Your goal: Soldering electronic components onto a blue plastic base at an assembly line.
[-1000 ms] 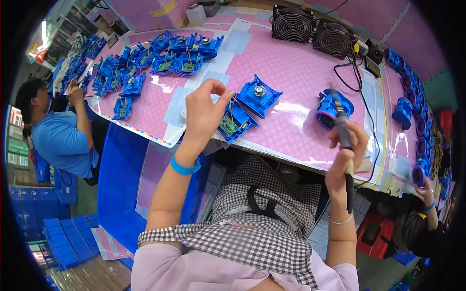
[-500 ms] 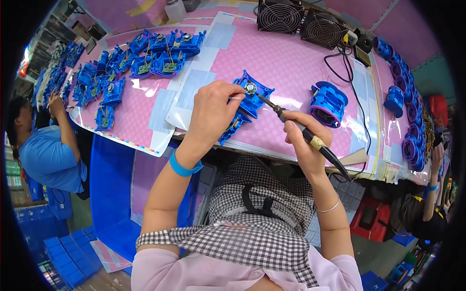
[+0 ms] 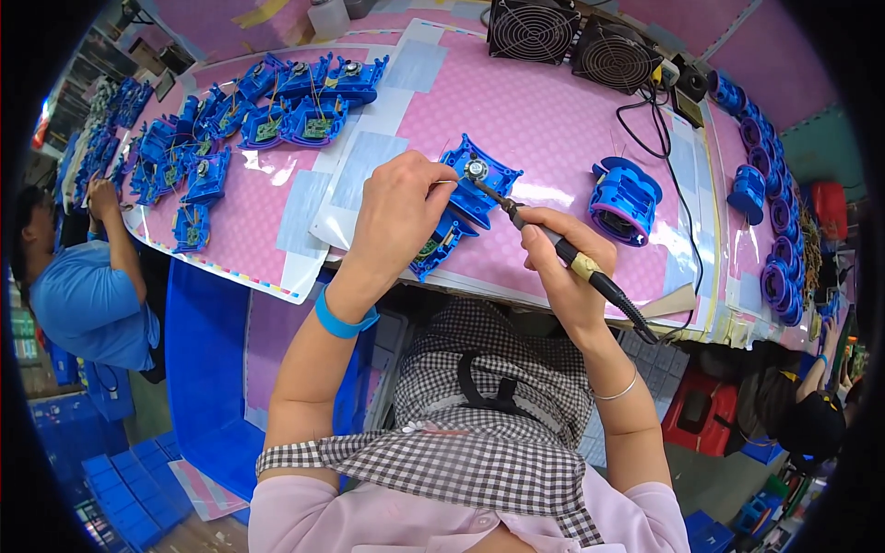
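Note:
In my right hand (image 3: 573,267) is a soldering iron (image 3: 546,232) with a dark grip and a yellow band, held like a pen. Its tip reaches a blue plastic housing half (image 3: 500,177), beside the round silver-and-black speaker (image 3: 477,170) set in it. My left hand (image 3: 403,207) is closed in a pinch at the housing's left side, with a thin light wire (image 3: 446,182) showing at the fingertips. Just below lies a second blue housing part (image 3: 442,246) with a green board, partly covered by my left hand.
Several blue housings with boards and wires (image 3: 309,120) lie at the left. A round blue assembly (image 3: 625,200) stands to the right, near the iron's black cable (image 3: 693,235). Two black fans (image 3: 533,32) sit at the back. Blue-purple cylinders (image 3: 782,281) line the right edge. Another person (image 3: 88,300) works at far left.
The iron's tip has shifted left, closer to the speaker, as my right hand moved left. My left hand has moved slightly left, uncovering more of the lower housing part.

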Tool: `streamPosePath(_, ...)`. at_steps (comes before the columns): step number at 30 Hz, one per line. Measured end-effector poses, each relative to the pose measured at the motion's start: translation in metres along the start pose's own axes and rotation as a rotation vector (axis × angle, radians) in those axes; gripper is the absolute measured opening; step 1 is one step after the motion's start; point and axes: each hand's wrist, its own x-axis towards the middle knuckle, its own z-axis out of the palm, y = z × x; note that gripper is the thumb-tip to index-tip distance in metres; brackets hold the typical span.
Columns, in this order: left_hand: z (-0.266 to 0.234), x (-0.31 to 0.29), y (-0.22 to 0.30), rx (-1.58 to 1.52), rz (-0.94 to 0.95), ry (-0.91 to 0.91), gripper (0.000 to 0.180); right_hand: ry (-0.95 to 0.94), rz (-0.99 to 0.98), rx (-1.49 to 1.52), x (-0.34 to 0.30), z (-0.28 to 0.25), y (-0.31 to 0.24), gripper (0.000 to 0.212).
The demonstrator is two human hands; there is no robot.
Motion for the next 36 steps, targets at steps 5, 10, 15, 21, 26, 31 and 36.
streamPosePath(5, 0.000, 0.003, 0.001, -0.014, 0.000, -0.057, 0.010, 0.001, 0.010, -0.008, 0.000, 0.002, 0.001, 0.018)
streamPosePath(10, -0.001, 0.004, 0.002, 0.007, -0.007, -0.081, 0.009, 0.005, -0.001, -0.016, 0.001, 0.001, -0.002, 0.018)
streamPosePath(15, 0.000, 0.004, 0.000, 0.012, 0.000, -0.083, 0.009, 0.043, -0.001, 0.012, 0.000, -0.006, -0.006, 0.018)
streamPosePath(21, 0.001, 0.004, 0.001, 0.013, -0.008, -0.082, 0.009, 0.046, -0.017, 0.003, -0.004, -0.012, -0.005, 0.018)
streamPosePath(26, 0.000, 0.005, 0.002, 0.015, -0.007, -0.083, 0.009, 0.081, -0.008, 0.017, -0.010, -0.019, -0.009, 0.017)
streamPosePath(31, 0.001, 0.005, 0.001, 0.036, -0.016, -0.081, 0.009, 0.178, -0.037, -0.060, -0.021, -0.041, -0.014, 0.020)
streamPosePath(36, 0.001, 0.005, 0.003, 0.049, -0.004, -0.074, 0.009, 0.368, -0.147, -0.018, -0.033, -0.071, -0.009, 0.022)
